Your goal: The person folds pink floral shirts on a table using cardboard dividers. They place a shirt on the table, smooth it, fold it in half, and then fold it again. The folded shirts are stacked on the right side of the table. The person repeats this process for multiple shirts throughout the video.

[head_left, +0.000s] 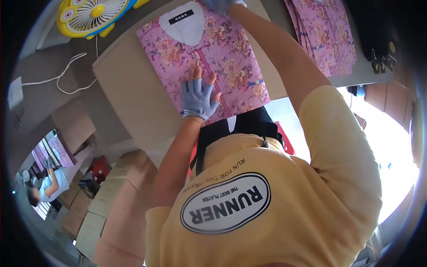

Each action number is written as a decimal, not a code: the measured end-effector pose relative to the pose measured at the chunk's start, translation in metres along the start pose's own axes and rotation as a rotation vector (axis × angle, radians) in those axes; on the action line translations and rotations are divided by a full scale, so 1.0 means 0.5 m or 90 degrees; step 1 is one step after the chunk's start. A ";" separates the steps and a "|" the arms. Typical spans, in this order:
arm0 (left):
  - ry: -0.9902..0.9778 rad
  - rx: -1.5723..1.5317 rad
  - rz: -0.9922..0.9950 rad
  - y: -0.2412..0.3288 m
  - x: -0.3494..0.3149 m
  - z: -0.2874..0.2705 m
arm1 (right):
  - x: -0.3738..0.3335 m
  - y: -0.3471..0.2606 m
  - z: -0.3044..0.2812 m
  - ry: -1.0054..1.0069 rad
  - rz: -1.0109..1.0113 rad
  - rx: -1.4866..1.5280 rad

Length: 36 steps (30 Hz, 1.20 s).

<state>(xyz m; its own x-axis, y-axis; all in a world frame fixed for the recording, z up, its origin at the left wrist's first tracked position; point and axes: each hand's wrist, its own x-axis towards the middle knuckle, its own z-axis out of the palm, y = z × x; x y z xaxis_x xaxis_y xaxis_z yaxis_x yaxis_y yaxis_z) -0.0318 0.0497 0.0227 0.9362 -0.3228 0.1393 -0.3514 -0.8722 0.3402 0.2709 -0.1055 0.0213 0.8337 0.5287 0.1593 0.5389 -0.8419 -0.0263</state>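
Observation:
A folded pink floral shirt (235, 62) lies in front of me on a sheet of brown board (122, 73). Its pale V-shaped neck opening, with a dark label inside, points away from me. My left hand (199, 99), in a grey fingerless glove, rests flat on the lower left part of the shirt with fingers apart. At the picture's top edge my right hand (222, 4), gloved likewise, is by the shirt's far end. The frame cuts off its fingers, so whether it holds anything is hidden.
Several folded floral garments (322, 38) are stacked at the right on the table. A yellow and blue fan (95, 15) stands far left, near a white cable (66, 71). Cardboard boxes (104, 200) sit lower left. Beyond them, another person (53, 184) handles similar pink fabric.

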 end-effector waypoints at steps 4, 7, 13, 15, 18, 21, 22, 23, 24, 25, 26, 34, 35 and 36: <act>0.003 0.000 0.004 -0.002 -0.016 0.010 | -0.235 -0.053 0.003 -0.079 -0.070 -0.062; 0.028 0.020 0.010 -0.006 -0.009 0.005 | -0.422 -0.109 -0.096 -0.158 -0.066 -0.049; 0.084 0.059 0.044 -0.009 -0.011 0.022 | -0.717 -0.155 -0.075 -0.082 -0.022 0.071; 0.060 0.066 0.030 -0.010 -0.008 0.024 | -0.718 -0.138 -0.109 -0.078 -0.047 0.112; 0.059 0.056 0.037 -0.010 -0.019 0.032 | -0.745 -0.125 -0.139 0.100 0.235 0.463; 0.059 0.068 0.032 -0.011 -0.025 0.034 | -0.759 -0.133 -0.128 0.007 0.653 0.773; 0.061 0.069 0.033 -0.010 -0.022 0.036 | -0.755 -0.131 -0.130 -0.077 0.797 0.852; 0.059 0.075 0.032 -0.012 -0.028 0.037 | -0.731 -0.143 -0.145 -0.111 0.810 0.908; 0.036 0.090 0.027 -0.009 -0.027 0.033 | -0.713 -0.151 -0.158 -0.135 0.825 0.965; 0.013 0.105 0.024 -0.003 -0.027 0.029 | -0.705 -0.152 -0.167 -0.159 0.838 1.023; -0.007 0.124 0.025 0.000 -0.018 0.019 | -0.699 -0.145 -0.171 -0.238 0.803 1.009; 0.153 0.001 0.042 0.148 0.142 0.023 | -0.689 0.040 -0.230 0.128 0.347 0.631; 0.173 0.008 0.066 0.200 0.199 0.028 | -0.704 0.106 -0.236 0.198 0.336 0.650; 0.195 0.017 0.083 0.255 0.272 0.034 | -0.714 0.178 -0.261 0.168 0.423 0.778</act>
<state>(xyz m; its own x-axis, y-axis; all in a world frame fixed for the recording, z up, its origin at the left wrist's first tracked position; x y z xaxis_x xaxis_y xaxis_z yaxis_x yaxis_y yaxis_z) 0.0512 -0.1116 0.0692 0.8348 -0.3103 0.4548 -0.4637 -0.8415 0.2771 0.0055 -0.3834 0.0909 0.9962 -0.0730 -0.0467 -0.0623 -0.2274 -0.9718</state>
